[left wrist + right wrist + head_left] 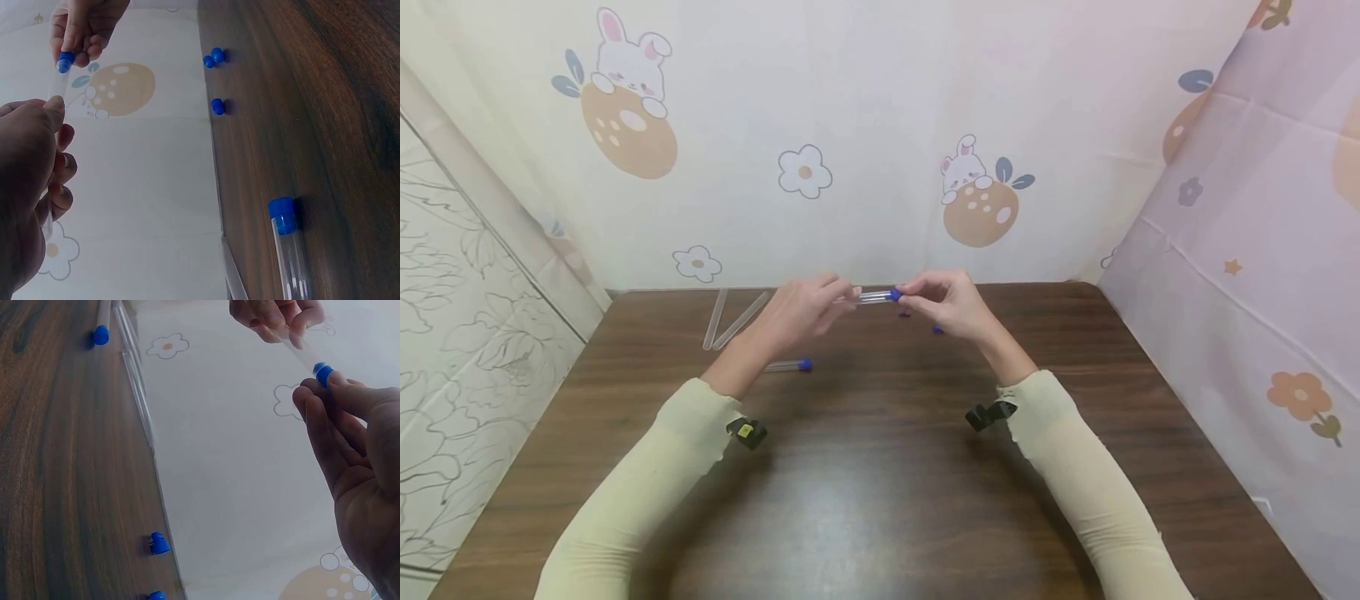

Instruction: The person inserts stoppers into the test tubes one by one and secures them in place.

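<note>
Above the far part of the table, my left hand [808,310] grips a clear test tube [874,297] that lies nearly level in the head view. At the tube's right end my right hand [952,306] pinches a blue stopper [65,60] between thumb and fingers. The stopper's narrow part sits in the tube's mouth, as the right wrist view shows too, with the stopper [323,374] under my thumb. Part of the tube is hidden in my left palm. Below my left hand lies another tube with a blue stopper [805,364] in its end.
Two uncapped clear tubes [716,319] lie at the back left of the wooden table [850,500]. Several loose blue stoppers [217,106] rest near the back edge, beneath my right hand. A patterned curtain [880,100] hangs right behind the table.
</note>
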### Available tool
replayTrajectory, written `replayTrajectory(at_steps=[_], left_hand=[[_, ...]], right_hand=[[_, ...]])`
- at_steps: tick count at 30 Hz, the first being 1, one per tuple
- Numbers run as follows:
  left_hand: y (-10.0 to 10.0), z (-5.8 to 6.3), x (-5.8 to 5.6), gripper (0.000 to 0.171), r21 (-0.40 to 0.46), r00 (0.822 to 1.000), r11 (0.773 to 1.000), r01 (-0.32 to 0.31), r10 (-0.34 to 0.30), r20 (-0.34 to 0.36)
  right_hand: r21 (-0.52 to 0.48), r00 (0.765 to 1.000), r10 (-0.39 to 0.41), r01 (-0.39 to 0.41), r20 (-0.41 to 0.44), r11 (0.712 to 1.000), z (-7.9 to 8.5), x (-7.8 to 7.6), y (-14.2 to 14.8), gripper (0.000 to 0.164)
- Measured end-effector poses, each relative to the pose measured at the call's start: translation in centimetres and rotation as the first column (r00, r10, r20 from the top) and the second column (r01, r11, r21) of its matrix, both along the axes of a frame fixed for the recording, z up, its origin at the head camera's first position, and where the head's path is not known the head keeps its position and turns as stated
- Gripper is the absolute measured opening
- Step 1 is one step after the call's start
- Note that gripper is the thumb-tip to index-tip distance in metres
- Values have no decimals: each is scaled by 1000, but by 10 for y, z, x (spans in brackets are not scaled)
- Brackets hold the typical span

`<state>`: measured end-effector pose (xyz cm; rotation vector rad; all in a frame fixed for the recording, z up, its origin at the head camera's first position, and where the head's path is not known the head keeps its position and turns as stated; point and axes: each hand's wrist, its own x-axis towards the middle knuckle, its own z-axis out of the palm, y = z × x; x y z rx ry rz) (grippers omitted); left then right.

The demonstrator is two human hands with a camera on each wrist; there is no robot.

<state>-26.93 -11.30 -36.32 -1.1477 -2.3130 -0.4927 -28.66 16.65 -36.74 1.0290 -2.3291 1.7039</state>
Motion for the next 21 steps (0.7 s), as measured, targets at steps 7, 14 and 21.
replayTrajectory(at_steps=[7, 14, 21], left_hand=[[0, 2, 0, 15, -18, 996, 1000, -24, 26, 80], [1, 6, 1, 24, -21, 988, 999, -38, 40, 151], [-2, 6, 2, 17, 30, 995, 999, 31, -34, 95]], right_hand=[[-7, 998, -47, 47, 32, 999, -3, 0, -2, 20], [-43, 998, -43, 44, 34, 998, -3, 0, -5, 19], [-53, 1000, 2, -2, 0, 999, -4, -1, -6, 16]])
